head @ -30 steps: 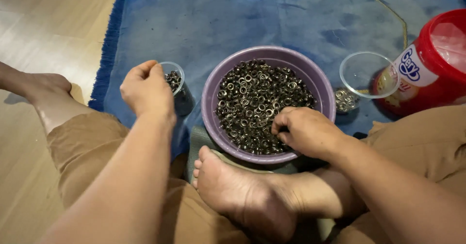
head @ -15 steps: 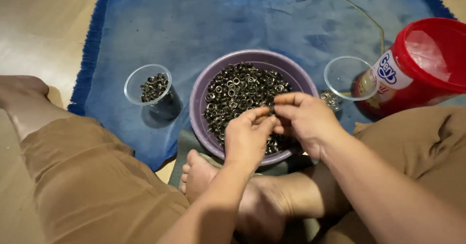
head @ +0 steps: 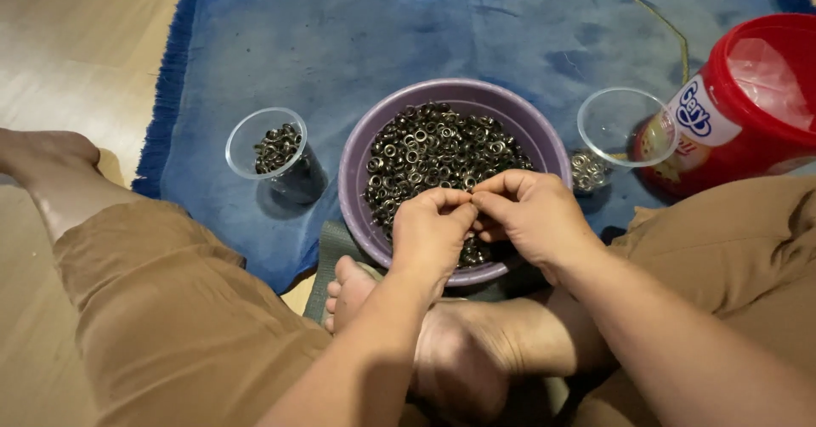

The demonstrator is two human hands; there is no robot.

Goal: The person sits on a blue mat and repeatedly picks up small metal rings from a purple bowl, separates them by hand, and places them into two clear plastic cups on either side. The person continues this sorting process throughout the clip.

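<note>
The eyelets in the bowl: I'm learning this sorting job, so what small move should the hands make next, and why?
Probably carry the pinched piece to the left cup. Both hands, left and right, meet fingertip to fingertip over the eyelets in the purple bowl, apparently working on one. The left cup already holds some dark eyelets and stands open; the right cup holds a few at its bottom.

purple bowl | upright on blue mat | filled with dark metal eyelets

Centre: bowl of eyelets sat on the rug; hands met over its near side
Left: a cup stood beside it
Right: a cup, then a tub
</note>
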